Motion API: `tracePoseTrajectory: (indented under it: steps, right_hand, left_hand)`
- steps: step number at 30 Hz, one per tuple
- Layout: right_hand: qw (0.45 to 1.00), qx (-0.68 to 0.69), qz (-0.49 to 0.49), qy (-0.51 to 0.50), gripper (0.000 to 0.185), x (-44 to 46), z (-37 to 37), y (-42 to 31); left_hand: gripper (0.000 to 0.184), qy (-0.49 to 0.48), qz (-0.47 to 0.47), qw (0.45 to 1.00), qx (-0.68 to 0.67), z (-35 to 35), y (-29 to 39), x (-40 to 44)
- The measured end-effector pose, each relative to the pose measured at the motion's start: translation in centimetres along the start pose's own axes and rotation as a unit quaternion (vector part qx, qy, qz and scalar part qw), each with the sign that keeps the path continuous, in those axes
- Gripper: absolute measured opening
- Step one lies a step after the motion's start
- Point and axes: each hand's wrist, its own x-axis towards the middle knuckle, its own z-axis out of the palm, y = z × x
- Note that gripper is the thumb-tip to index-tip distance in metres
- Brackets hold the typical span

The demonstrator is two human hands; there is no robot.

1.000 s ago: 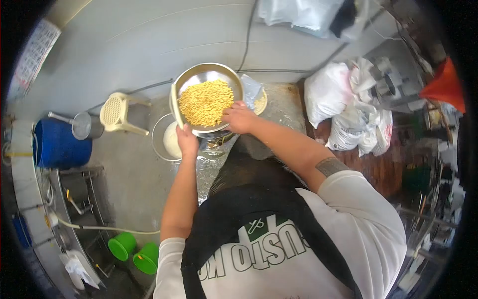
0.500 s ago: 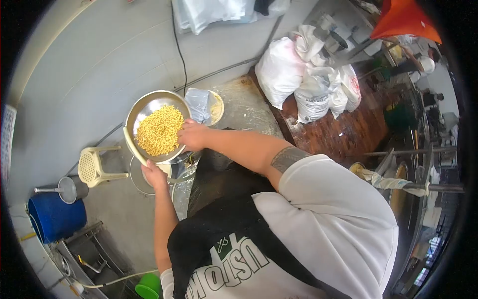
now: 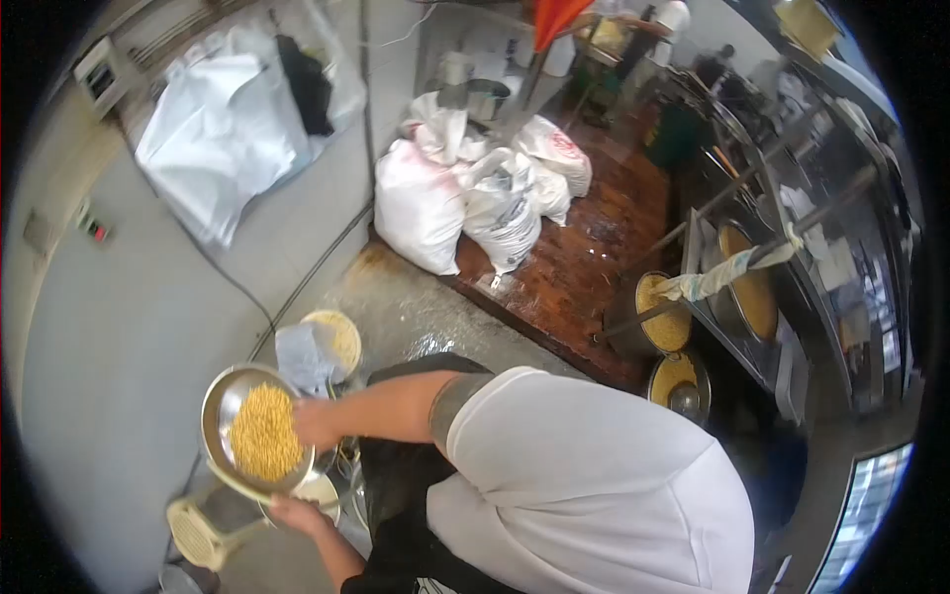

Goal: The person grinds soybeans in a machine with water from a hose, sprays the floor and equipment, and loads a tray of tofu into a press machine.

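Note:
A wide metal bowl (image 3: 224, 388) with a pale band along its near rim tilts toward me at lower left. Yellow kernels (image 3: 265, 436), perhaps corn or beans, lie heaped inside. My left hand (image 3: 300, 515) is closed on the bowl's near edge. At the right edge, my right hand (image 3: 315, 424) is closed over the rim, its fingertips blurred against the kernels. Beneath the bowl, another round vessel (image 3: 322, 495) is partly hidden. Just beyond stands a round tub (image 3: 348, 337) of pale yellow contents, with a grey plastic bag (image 3: 305, 356) on its side.
A cream plastic stool (image 3: 198, 535) stands below the bowl. Full white sacks (image 3: 421, 213) sit on a brown raised floor (image 3: 614, 267). Large pots (image 3: 663, 317) with yellow contents are at right, beside metal rails. Other people (image 3: 658, 35) stand in the far background.
My view has swung to the right, so the sacks and pots sit nearer the middle. Both hands stay at the bowl, and the kernels remain in it.

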Motion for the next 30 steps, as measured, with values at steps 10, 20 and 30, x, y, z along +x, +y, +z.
tracePoseTrajectory:
  steps: [10, 20, 30]
  right_hand:
    - [0.922, 0.176, -0.099, 0.33, 0.028, -3.1, -1.9, 4.5]
    - [0.843, 0.367, 0.394, 0.009, 0.032, -12.8, 17.3, 24.9]
    - [0.769, 0.473, 0.427, -0.051, 0.062, 0.3, 31.0, 36.9]
  left_hand:
    - [0.04, 0.039, -0.004, 0.999, 0.0, -0.4, -1.7, 1.6]
    - [0.043, 0.138, -0.007, 0.988, 0.06, 2.2, 1.0, -0.1]
    - [0.057, 0.156, -0.038, 0.986, 0.034, 1.1, 0.1, 0.1]
